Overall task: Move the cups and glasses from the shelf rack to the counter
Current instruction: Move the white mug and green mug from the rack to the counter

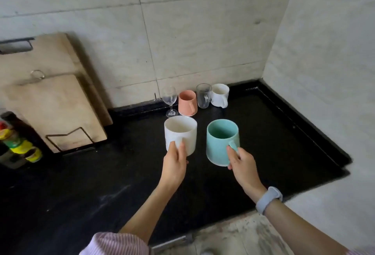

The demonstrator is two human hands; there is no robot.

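My left hand [175,163] grips the handle of a white mug [180,132], held upright above the black counter [101,183]. My right hand [241,165] grips the handle of a teal mug [220,143], also upright and beside the white one. At the back of the counter, near the wall, stand a wine glass [169,100], a pink mug [187,102], a clear glass tumbler [203,95] and a second white mug [219,94]. The shelf rack is out of view.
Two wooden cutting boards [54,100] lean against the wall at the left in a wire stand. Bottles with coloured caps [18,141] stand at the far left. The counter's raised edge [304,124] runs along the right, by a tiled wall.
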